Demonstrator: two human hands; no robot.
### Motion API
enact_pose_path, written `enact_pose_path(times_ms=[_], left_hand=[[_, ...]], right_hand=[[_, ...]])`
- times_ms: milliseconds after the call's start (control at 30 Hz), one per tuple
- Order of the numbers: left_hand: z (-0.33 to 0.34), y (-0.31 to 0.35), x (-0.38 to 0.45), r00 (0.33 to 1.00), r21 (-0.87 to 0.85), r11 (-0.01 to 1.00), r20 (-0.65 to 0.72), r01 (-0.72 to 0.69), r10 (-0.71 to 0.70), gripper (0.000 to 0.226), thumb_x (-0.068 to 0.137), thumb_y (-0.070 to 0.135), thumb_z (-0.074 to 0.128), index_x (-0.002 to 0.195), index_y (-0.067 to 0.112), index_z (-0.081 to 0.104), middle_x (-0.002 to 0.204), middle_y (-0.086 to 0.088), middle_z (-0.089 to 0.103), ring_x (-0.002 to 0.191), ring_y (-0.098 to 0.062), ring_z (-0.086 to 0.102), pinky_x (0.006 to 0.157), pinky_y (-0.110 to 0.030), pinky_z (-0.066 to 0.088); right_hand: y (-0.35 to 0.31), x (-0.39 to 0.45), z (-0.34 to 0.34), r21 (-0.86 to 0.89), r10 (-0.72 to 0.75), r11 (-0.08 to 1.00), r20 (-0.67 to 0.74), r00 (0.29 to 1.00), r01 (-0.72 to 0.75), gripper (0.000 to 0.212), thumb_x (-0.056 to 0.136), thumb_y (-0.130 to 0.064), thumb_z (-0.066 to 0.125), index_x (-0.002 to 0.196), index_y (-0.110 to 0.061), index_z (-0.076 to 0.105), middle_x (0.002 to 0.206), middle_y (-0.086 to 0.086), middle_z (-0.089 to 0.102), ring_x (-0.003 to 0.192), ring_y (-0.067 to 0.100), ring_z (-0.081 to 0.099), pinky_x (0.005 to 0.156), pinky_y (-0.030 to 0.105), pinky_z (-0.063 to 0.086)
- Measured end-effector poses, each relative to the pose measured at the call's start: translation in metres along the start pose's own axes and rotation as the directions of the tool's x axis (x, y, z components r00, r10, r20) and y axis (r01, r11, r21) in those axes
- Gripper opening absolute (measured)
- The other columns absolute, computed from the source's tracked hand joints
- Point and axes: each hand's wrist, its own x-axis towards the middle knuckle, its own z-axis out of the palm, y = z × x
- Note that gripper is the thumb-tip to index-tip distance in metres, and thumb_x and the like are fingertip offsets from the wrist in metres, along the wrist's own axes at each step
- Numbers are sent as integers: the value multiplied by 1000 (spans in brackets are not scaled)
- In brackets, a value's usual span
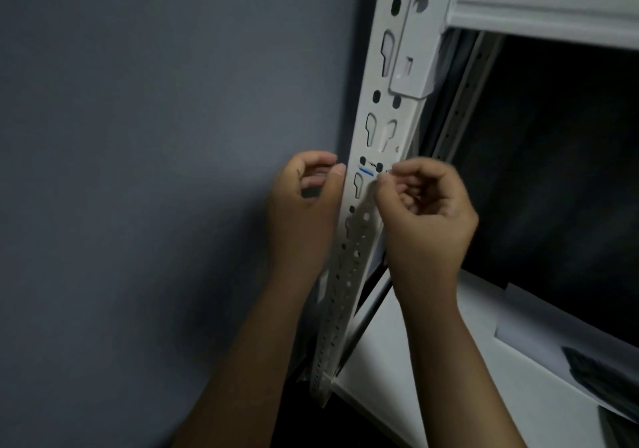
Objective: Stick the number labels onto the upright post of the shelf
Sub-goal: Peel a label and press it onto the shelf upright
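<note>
Flanking one post [375,136], two hands: left hand [304,202], right hand [427,205].

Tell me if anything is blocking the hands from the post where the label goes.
Nothing visible is. The left hand and right hand flank the post, fingertips at its edges beside the blue line. The label itself is too small to make out.

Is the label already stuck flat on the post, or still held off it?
Cannot tell. Both hands, left and right, pinch at the post beside a blue line; the label itself is too blurred to make out.
</note>
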Motion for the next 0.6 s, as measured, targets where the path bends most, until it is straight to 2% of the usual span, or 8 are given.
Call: enact_pose_path(times_ms=[67,167,367,467,533,600], left_hand=[[1,4,4,999,5,999,-2,-51,51,14,89,15,61,88,29,60,86,12,64,75,8,59,61,-6,43],[5,6,4,987,136,977,30,-163,160,9,89,16,62,93,25,63,96,6,65,82,4,60,66,-7,47],[7,1,5,929,328,879,-16,-345,370,9,89,13,63,94,15,70,95,10,62,78,-2,59,68,-8,47],[10,-3,5,919,316,876,-30,-364,393,8,89,12,63,93,12,70,97,6,62,82,-2,58,70,-7,46],[11,-6,4,920,297,884,-45,-361,390,9,89,9,63,92,10,71,97,6,62,84,5,57,72,-4,43],[11,-9,3,930,279,897,-40,-342,366,10,88,8,63,93,9,72,96,12,60,87,15,54,75,-1,41]], right_hand=[[-4,6,-2,18,0,1000,-20,1000,0,24,81,8,65,89,-15,64,77,-3,62,67,0,55,67,13,46],[-5,7,-8,-56,-4,998,-3,1000,4,21,84,1,67,96,-17,69,80,-2,66,72,2,60,72,15,49],[2,5,-13,-86,16,996,-40,999,-20,16,87,-7,67,93,-23,71,91,2,70,78,2,64,70,11,49],[6,4,-13,-139,-43,990,-31,999,38,21,89,-8,66,90,-29,68,94,-1,69,87,5,65,78,15,50],[8,4,-12,-180,-102,979,-26,994,96,23,87,-6,67,90,-30,68,98,-2,68,95,7,65,85,19,50],[10,3,-11,-148,-119,983,-42,992,111,24,87,-3,66,91,-27,68,100,-1,69,99,7,65,86,17,50]])
